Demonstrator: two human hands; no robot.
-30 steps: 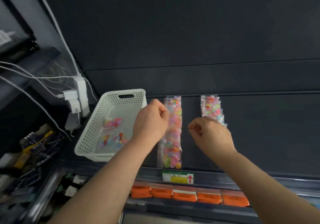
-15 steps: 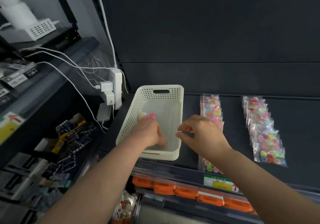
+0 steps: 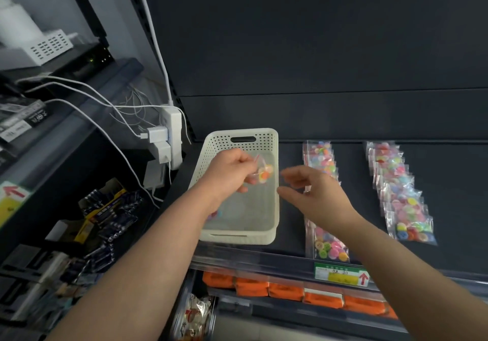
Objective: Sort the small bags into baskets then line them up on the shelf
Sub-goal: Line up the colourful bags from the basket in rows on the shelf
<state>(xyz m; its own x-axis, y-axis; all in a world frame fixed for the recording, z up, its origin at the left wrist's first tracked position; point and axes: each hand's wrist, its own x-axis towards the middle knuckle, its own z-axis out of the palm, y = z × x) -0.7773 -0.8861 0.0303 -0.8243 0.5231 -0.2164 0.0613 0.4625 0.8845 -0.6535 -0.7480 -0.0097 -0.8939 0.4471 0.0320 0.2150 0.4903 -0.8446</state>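
Midair, left hand (image 3: pixel 229 173) tight on small bag (image 3: pixel 264 173) over the basket (image 3: pixel 224 140); right hand (image 3: pixel 318 195) loose beside its rim.

Here's the cream plastic basket (image 3: pixel 276 208): smooth, faintly satin walls punched with small holes. The small clear plastic bag of coloured buttons (image 3: pixel 262 171) is thin crinkly film catching the light. Same shiny film on the rows of glossy clear button bags (image 3: pixel 404 198), lying on the dark matt shelf (image 3: pixel 290 222). The dark back panel (image 3: pixel 317 50) is matt too. The white power strip (image 3: pixel 173 129) is smooth hard plastic, and the green-and-yellow price label (image 3: pixel 340 274) looks like paper.
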